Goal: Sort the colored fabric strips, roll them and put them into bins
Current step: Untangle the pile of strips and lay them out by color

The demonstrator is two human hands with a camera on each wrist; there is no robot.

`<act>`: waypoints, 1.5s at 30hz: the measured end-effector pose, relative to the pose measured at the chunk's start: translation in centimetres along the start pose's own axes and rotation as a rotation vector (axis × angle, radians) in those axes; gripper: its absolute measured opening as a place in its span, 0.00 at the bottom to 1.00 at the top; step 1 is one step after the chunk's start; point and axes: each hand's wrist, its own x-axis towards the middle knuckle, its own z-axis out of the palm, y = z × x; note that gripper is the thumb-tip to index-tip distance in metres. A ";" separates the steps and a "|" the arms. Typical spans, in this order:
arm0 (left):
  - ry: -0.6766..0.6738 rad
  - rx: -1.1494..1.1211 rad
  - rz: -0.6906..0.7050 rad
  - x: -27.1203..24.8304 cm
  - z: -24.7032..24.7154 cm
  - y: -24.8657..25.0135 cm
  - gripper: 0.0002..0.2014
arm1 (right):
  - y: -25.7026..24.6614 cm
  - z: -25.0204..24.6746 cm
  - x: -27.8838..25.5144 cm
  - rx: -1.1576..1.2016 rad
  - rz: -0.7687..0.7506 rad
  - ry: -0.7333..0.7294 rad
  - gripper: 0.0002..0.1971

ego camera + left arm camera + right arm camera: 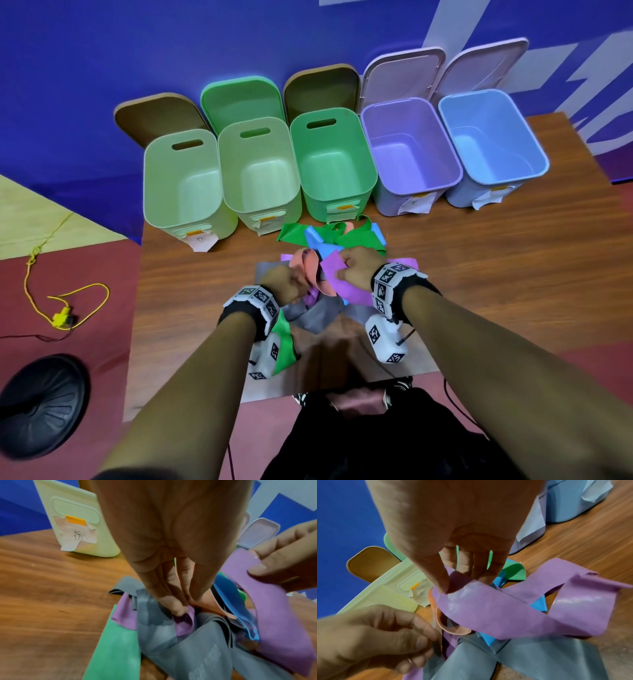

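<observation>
Both hands are down in the tangle of strips at the middle of the wooden table [513, 274] — the right hand [356, 269] has a purple strip [496, 612] pinched between thumb and fingers, the band looping away to the right and curling over at its far end. The left hand [286, 282] has its fingertips closed on the pile too, nipping what looks like an orange strip [211, 605] right where it meets a grey strip [188, 649]; which one it truly holds I can't quite tell. Blue strips [313, 236] and green strips [294, 234] lie knotted just behind the hands, another green one hanging by the left wrist. Along the wall stand five open bins — a pale green bin [154, 192], a second pale green bin [233, 192], a deeper green bin [366, 178], a purple bin [452, 171] and a blue bin [537, 157], lids tipped back.
</observation>
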 end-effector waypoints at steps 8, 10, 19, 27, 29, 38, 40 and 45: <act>-0.030 0.170 0.039 0.5 1.2 -1.2 0.14 | 0.3 0.4 0.2 0.074 0.019 -0.096 0.24; -0.038 0.162 0.058 0.5 1.5 -1.3 0.15 | 0.4 0.6 0.3 0.057 0.008 -0.114 0.25; -0.028 -0.046 0.042 0.8 1.8 -1.0 0.18 | 0.5 1.5 0.4 0.057 -0.009 -0.110 0.24; 0.051 -0.194 0.035 0.7 1.4 0.1 0.14 | 0.3 1.5 0.6 -0.001 -0.004 -0.081 0.20; 0.031 -0.156 0.021 0.6 1.4 0.0 0.16 | 0.2 1.5 0.5 -0.019 -0.010 -0.080 0.20; -0.057 -0.162 -0.018 1.1 2.8 -1.1 0.10 | 0.4 2.2 -0.1 0.003 -0.014 -0.099 0.17; -0.054 -0.204 0.003 0.8 2.9 -0.8 0.10 | 0.6 2.6 -0.3 0.026 -0.011 -0.087 0.18; 0.103 -0.253 -0.003 0.0 2.1 0.6 0.17 | 0.3 2.4 -0.3 0.022 -0.009 -0.085 0.12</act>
